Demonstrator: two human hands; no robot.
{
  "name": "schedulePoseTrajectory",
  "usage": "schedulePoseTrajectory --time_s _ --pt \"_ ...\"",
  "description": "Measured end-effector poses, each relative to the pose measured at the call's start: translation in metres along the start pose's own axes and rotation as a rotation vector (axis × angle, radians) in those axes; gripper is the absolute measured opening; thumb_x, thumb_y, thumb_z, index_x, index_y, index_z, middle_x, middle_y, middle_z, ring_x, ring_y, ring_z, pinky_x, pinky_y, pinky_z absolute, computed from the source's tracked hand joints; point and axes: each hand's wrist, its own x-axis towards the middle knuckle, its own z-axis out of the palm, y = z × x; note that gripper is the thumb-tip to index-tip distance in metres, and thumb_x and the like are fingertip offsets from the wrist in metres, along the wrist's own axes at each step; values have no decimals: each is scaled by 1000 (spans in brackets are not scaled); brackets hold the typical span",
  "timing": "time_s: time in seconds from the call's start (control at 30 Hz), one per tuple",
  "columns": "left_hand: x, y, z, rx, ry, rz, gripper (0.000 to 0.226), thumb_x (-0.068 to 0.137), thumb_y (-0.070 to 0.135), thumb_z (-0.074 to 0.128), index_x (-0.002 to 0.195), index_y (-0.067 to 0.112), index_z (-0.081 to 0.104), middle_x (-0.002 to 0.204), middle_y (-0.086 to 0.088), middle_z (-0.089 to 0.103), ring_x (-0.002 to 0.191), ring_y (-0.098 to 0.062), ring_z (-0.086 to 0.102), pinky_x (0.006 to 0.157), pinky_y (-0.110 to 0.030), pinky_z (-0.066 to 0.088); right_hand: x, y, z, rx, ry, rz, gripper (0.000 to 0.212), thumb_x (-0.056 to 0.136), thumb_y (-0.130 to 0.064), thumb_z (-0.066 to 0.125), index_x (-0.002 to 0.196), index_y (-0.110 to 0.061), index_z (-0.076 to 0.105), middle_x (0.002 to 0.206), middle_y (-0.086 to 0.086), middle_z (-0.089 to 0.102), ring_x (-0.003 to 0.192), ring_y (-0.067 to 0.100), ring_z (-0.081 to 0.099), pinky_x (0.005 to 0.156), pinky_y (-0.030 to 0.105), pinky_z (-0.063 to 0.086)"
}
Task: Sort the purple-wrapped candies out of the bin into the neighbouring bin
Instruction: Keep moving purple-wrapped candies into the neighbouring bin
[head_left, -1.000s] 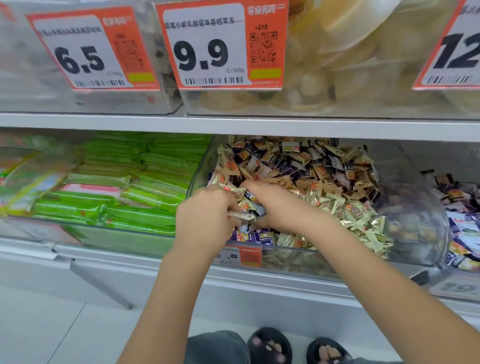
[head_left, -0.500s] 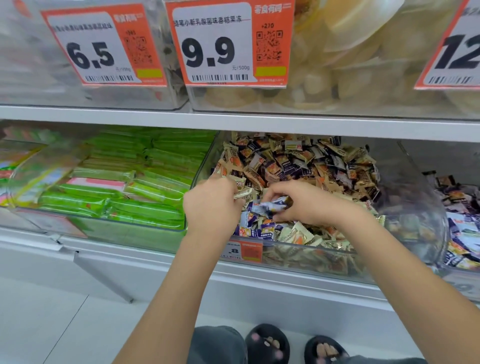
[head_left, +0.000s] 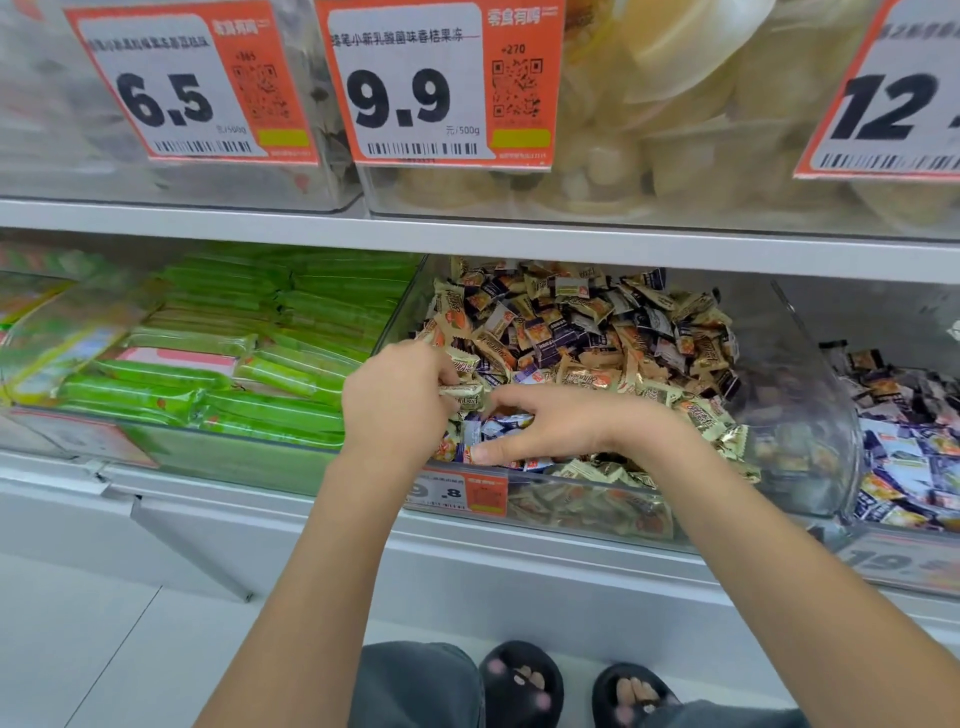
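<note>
Within the clear plastic bin of mixed beige and purple-wrapped candies (head_left: 795, 364), the right hand (head_left: 561, 428) has spread since a moment ago, fingers now wide over the purple-wrapped candies (head_left: 498, 428) at the front wall. The left hand (head_left: 389, 400) pinches beige-wrapped candies (head_left: 462, 392) beside it. Judged: gathering underway; nothing transferred to the neighbouring clear bin (head_left: 914, 457), right of the first.

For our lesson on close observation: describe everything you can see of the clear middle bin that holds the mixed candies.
The middle bin is clear, glossy plastic with a curved front wall. It sits on the lower shelf, between a bin of green packets and a bin of purple-wrapped candies. It is heaped with small beige and purple-wrapped candies. An orange price tag is fixed to its front. Both hands reach into its front: the left hand grips beige candies, the right hand spreads over purple ones.
</note>
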Motion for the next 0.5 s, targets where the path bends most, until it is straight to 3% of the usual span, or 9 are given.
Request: schedulePoseTrajectory --time_s 0.1,0.27,0.43,0.5 --pt "1 2 -1 -23 9 -36 7 81 30 71 88 28 70 92 2 68 82 -24 62 60 -27 39 -1 0 0 48 0 -20 52 70 -66 63 108 -29 62 122 -18 51 114 6 46 90 24 33" --pt "1 4 0 39 -7 -12 7 80 25 66 86 26 69 88 2 68 82 -24 62 60 -26 40 4 -10 12 -8 -6 -68 77 72 -66 65 139 -38 38 131 -15 48 120 6 46 101 25 37" --pt "-1 4 -1 78 4 20 13 77 20 63 86 25 71 87 1 68 78 -25 62 57 -25 35 0 -14 20 -32 40 -91 60 81 -68 53 133 -43 38 138 -12 48 123 13 46 103 34 39" --pt "-1 2 -1 91 10 40 16 77 19 62 89 25 71 90 1 68 81 -25 62 58 -25 36 -3 -14 23 -119 75 -123 47 85 -68 43 125 -44 42 128 -11 56 111 14 52 92 31 43"
